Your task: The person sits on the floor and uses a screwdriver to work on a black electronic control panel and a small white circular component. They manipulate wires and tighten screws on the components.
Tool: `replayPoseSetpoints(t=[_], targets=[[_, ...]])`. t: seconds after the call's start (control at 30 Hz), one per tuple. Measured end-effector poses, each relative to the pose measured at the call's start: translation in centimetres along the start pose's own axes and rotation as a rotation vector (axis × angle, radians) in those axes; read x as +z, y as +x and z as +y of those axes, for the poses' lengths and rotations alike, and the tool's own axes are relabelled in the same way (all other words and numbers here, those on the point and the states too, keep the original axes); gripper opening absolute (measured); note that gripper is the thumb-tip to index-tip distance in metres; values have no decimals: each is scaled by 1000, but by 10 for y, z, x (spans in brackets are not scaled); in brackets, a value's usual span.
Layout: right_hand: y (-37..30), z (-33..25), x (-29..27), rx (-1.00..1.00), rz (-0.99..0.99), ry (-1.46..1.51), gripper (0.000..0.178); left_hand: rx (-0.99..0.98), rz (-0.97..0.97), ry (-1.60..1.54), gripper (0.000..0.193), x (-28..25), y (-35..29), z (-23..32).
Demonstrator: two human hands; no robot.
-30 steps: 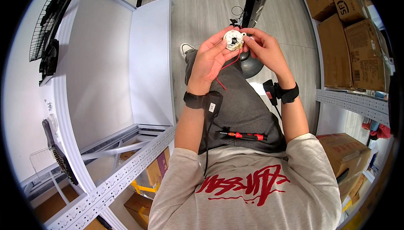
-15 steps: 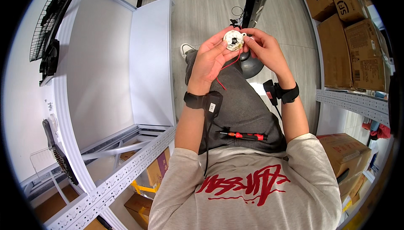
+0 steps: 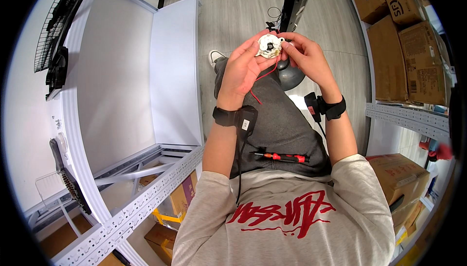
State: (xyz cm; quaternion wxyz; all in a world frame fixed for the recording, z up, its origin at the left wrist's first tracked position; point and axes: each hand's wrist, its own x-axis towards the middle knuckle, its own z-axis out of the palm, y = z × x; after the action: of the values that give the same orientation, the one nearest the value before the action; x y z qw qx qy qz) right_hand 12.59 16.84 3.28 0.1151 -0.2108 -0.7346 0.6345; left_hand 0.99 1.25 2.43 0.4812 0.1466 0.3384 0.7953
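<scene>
Out over my knees, both hands hold a small round white plastic part (image 3: 265, 52) with a dark centre and small lugs at its rim. My left hand (image 3: 242, 67) supports it from the left, fingers behind it and thumb at its left edge. My right hand (image 3: 306, 57) pinches the right rim between thumb and fingers. A thin red wire (image 3: 265, 75) hangs from the part past my left palm. On my lap lies a red and black screwdriver (image 3: 287, 158), its tip toward the left.
A white metal shelf rack (image 3: 176, 71) stands at my left. Cardboard boxes (image 3: 386, 61) fill a shelf at the right, with another box (image 3: 396, 176) lower down. Ahead, a black stand (image 3: 295, 3) with a round base (image 3: 292, 77) rises from the floor.
My left thumb has drawn back slightly to the part's left edge, and the part has turned a little. My right hand keeps its grip. A red thing at the far right has shifted and blurred.
</scene>
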Motion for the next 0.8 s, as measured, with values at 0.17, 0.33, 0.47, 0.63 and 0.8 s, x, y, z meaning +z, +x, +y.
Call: replayPoseSetpoints(t=[0.17,0.33,0.47,0.63,0.8], targets=[[1,3,-1,-11,4,6,29,11,-10,17,49,0,0,0],[0,3,-1,-9,-4,11,29,9,-17,30,48,-2,0,-1],[-1,1,0,-8,-2,9,29,13,-19,30,48,-2,0,-1],[-1,3,-1,-16,-5,22,29,17,-25,32,46,-2,1,-2],[-1,4,-1,-17,-6,35,29,14,-16,40,46,-1,0,-1]])
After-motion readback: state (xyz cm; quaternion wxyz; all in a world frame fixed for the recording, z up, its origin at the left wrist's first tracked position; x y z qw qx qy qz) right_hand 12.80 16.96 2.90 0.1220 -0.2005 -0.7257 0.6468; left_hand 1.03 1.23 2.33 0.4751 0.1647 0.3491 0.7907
